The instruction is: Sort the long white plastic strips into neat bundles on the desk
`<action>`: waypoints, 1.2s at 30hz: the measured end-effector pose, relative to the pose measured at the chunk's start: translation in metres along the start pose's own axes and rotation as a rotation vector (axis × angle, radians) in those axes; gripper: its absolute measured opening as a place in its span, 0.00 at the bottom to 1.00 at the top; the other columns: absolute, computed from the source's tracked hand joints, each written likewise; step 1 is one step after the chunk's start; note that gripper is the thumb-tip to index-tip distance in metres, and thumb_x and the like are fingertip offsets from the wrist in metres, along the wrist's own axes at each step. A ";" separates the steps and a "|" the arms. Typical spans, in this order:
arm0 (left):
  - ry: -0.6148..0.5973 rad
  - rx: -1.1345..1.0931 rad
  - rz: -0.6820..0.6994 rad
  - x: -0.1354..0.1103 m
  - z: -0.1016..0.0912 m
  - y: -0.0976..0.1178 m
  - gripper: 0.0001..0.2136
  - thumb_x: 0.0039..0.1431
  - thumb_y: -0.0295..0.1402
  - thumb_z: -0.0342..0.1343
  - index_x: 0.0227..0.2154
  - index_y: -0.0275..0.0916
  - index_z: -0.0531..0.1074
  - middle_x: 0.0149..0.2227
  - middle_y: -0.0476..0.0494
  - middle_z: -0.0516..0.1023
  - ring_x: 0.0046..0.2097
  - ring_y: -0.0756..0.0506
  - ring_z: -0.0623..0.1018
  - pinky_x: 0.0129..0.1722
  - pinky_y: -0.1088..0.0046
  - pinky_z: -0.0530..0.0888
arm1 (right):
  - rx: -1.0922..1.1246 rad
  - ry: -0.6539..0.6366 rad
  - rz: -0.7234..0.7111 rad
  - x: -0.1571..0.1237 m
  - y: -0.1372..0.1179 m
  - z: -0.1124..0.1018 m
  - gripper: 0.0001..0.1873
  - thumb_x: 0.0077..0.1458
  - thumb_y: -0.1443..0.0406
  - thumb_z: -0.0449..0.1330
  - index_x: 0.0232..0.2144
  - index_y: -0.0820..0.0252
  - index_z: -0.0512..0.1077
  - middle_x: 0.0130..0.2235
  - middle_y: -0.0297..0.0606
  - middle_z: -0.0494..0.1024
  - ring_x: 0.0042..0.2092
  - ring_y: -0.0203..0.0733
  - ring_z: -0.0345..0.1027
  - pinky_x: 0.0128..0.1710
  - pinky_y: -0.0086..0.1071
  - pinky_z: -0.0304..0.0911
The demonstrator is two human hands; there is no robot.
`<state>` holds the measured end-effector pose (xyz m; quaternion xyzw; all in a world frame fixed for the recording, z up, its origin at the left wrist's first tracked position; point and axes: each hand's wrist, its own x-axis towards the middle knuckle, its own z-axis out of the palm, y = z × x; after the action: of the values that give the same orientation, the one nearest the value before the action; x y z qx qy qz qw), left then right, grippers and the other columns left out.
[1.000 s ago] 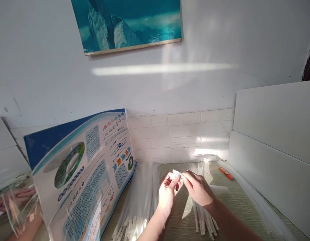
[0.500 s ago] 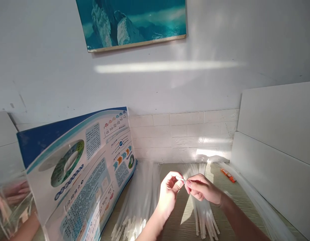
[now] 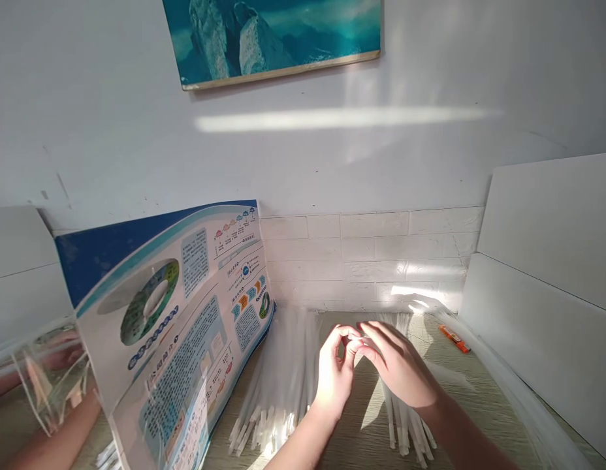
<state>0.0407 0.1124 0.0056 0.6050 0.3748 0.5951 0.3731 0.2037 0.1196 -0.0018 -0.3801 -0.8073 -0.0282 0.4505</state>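
My left hand (image 3: 336,375) and my right hand (image 3: 399,367) meet fingertip to fingertip above the table, just in front of me. Both pinch together at one small spot, and what they hold there is too small to make out. Under and behind my right hand lies a fan of thin white strips (image 3: 405,427). A second, larger pile of white strips (image 3: 278,398) lies to the left of my left hand.
A blue and white printed board (image 3: 185,320) leans at the left. An orange pen-like item (image 3: 454,339) lies near the back right. White panels (image 3: 548,281) stand at the right. Another person's arm (image 3: 53,437) and clear plastic (image 3: 48,378) show at lower left.
A second ago a small white piece showed between my fingertips; now it is hidden. My right hand has turned over the left fingers, and the view has shifted left and up.
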 end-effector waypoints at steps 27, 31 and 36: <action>-0.003 0.014 -0.097 0.001 0.002 -0.010 0.13 0.61 0.43 0.60 0.30 0.39 0.75 0.32 0.44 0.76 0.36 0.45 0.74 0.39 0.70 0.70 | 0.107 0.009 0.089 -0.011 0.008 0.021 0.15 0.71 0.66 0.46 0.35 0.59 0.70 0.30 0.36 0.73 0.29 0.37 0.65 0.30 0.30 0.57; -0.027 0.022 -0.067 0.001 0.002 -0.012 0.12 0.60 0.42 0.61 0.28 0.39 0.74 0.29 0.46 0.74 0.33 0.46 0.73 0.36 0.71 0.70 | 0.301 -0.086 0.198 -0.012 0.011 0.019 0.19 0.72 0.59 0.46 0.31 0.60 0.68 0.27 0.34 0.70 0.29 0.36 0.62 0.30 0.30 0.56; -0.038 -0.017 -0.020 0.002 0.003 -0.021 0.12 0.60 0.44 0.60 0.37 0.39 0.74 0.34 0.45 0.76 0.36 0.45 0.75 0.38 0.69 0.73 | 0.628 -0.168 0.274 -0.010 0.011 0.018 0.24 0.71 0.53 0.46 0.30 0.62 0.68 0.27 0.33 0.66 0.29 0.35 0.59 0.30 0.29 0.54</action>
<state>0.0433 0.1234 -0.0125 0.6092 0.3688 0.5828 0.3913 0.2015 0.1280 -0.0232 -0.3288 -0.7525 0.3135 0.4769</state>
